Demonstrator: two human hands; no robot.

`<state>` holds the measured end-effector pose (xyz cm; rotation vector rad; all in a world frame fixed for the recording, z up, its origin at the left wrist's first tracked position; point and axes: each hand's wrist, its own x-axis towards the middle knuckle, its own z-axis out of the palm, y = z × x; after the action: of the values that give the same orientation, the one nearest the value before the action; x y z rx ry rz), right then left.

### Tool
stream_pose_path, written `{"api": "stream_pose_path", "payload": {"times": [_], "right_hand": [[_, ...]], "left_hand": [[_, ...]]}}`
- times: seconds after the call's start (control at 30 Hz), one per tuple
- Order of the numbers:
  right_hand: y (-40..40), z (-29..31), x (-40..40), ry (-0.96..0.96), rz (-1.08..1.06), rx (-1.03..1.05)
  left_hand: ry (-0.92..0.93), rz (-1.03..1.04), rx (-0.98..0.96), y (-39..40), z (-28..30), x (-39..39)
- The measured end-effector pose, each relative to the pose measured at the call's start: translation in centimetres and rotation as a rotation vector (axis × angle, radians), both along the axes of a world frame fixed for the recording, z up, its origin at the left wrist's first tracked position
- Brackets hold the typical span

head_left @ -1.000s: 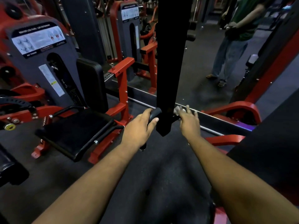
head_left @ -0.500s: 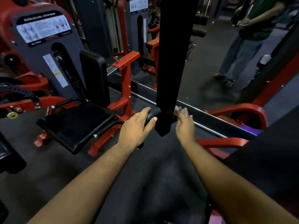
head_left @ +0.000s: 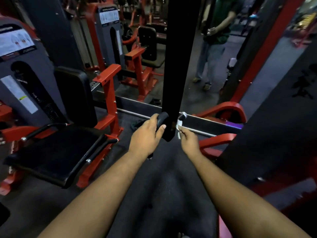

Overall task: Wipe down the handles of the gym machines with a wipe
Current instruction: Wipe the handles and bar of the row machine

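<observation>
A black vertical bar [head_left: 178, 57] of the machine hangs down in front of me, with handles sticking out on both sides at its lower end. My left hand [head_left: 145, 136] is wrapped around the left black handle [head_left: 162, 118]. My right hand [head_left: 188, 140] pinches a white wipe [head_left: 179, 127] just right of the bar, below the silver end of the right handle [head_left: 183, 115]. Most of the right handle is hidden behind the bar.
A red and black seat machine [head_left: 56, 152] stands at my left. Red curved frame parts [head_left: 228, 109] sit at the right, beside a dark panel [head_left: 274, 134]. A person in a green shirt [head_left: 214, 40] stands ahead on the dark floor.
My right hand has slid back off the right handle, now pinching the wipe instead of covering it. The view has tilted up a little. My left hand keeps its hold.
</observation>
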<state>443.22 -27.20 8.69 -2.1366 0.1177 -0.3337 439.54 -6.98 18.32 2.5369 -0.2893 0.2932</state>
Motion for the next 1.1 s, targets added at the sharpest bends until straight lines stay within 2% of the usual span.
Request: {"api": "stream_pose_path", "payload": {"times": [0.13, 0.43, 0.63, 0.8, 0.9, 1.1], "right_hand": [[-1.2, -0.2, -3.6, 0.014, -0.094, 0.085], [-3.2, -0.6, -12.4, 0.071, -0.154, 0.233], [-5.5, 0.1, -15.0, 0.066, -0.178, 0.244], [-8.7, 0.1, -18.1, 0.079, -0.192, 0.228], [-12.2, -0.7, -21.1, 0.110, -0.245, 0.218], [-18.7, -3.2, -28.6, 0.210, -0.354, 0.177]], "left_hand": [[-0.018, -0.052, 0.025, 0.1, 0.7, -0.2], [-0.124, -0.100, 0.116, -0.2, 0.5, -1.4], [-0.177, -0.044, 0.319, -0.6, -0.3, -2.5], [-0.234, -0.131, 0.458, -3.9, -2.2, -5.2], [-0.162, -0.190, 0.485, -7.6, -4.1, -7.7], [0.175, -0.397, 0.550, -15.9, -6.9, -13.9]]}}
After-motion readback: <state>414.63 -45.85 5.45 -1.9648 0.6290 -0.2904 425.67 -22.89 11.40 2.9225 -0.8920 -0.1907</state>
